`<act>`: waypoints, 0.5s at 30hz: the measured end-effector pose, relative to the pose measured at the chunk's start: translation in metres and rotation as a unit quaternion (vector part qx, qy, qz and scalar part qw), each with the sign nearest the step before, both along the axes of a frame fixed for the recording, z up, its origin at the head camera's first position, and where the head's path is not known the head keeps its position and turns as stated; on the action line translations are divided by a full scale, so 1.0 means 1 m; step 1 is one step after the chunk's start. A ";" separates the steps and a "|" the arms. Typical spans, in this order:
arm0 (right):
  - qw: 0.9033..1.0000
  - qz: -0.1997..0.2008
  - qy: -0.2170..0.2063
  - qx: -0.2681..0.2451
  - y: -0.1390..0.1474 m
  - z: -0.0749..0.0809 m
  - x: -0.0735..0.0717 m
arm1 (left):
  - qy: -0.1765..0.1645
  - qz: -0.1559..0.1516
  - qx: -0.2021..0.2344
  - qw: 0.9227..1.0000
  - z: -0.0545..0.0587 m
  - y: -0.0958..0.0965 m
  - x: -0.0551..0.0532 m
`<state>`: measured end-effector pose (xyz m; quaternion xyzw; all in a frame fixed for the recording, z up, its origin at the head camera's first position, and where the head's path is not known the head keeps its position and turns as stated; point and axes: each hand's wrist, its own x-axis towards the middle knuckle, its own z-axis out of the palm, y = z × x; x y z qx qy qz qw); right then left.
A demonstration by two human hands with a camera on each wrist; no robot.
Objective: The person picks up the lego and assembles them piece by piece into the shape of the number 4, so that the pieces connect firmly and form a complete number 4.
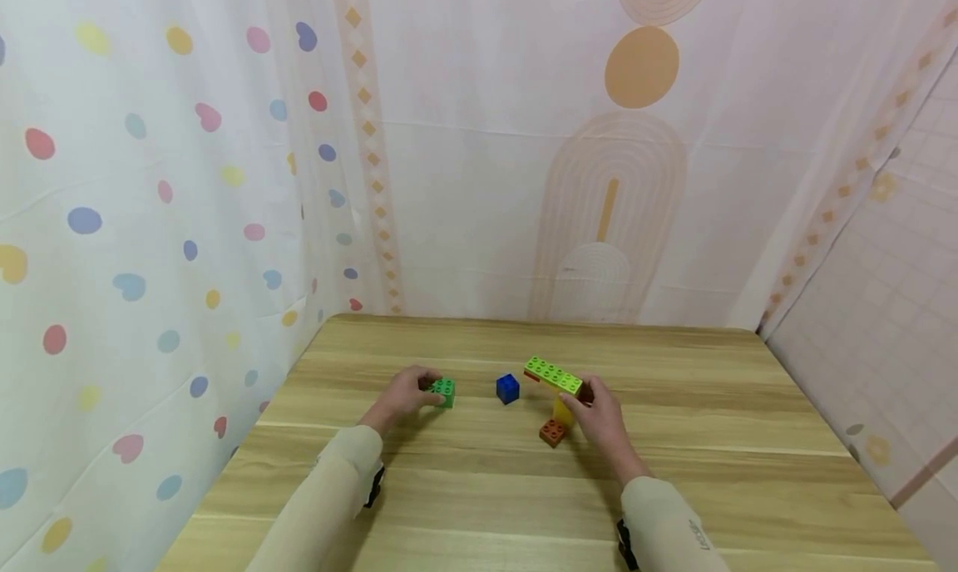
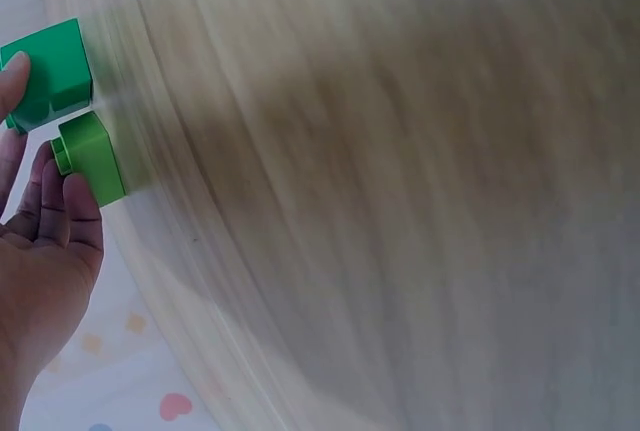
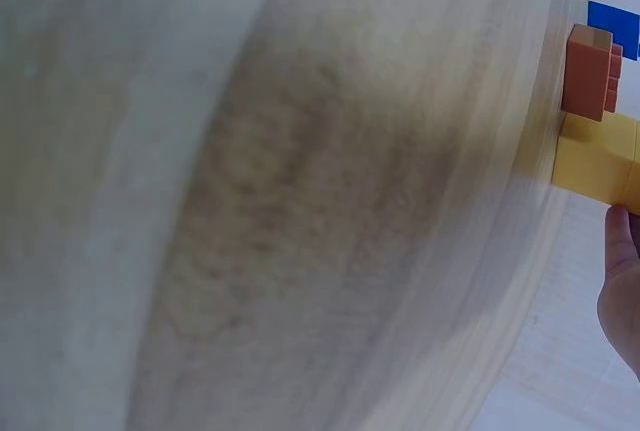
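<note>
My left hand pinches a green toy building brick at the left of the table, its thumb on the brick's near side. In the left wrist view, a lighter green brick lies beside that one, close to the curled fingers. My right hand grips a built piece: a long lime-green studded brick on top, yellow bricks below. A bit of red shows under the lime brick's left end. Next to the yellow base sits an orange-brown brick. A blue brick stands between the hands.
The wooden table reaches back to a patterned curtain. A dotted curtain hangs along the left side, and another pale curtain on the right.
</note>
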<state>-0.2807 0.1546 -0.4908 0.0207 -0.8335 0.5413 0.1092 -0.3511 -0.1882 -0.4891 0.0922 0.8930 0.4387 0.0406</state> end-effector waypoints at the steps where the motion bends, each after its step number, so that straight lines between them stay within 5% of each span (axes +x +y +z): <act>1: 1.000 -0.002 -0.002 -0.002 0.000 -0.001 0.000 | 0.000 0.002 0.000 1.000 0.000 0.000 0.000; 10: 1.000 -0.007 0.012 0.011 -0.001 -0.002 0.000 | -0.002 0.025 0.014 1.000 0.001 0.000 0.002; 15: 1.000 -0.011 -0.018 0.004 -0.001 -0.002 0.000 | 0.006 0.037 0.026 0.999 0.003 -0.001 0.001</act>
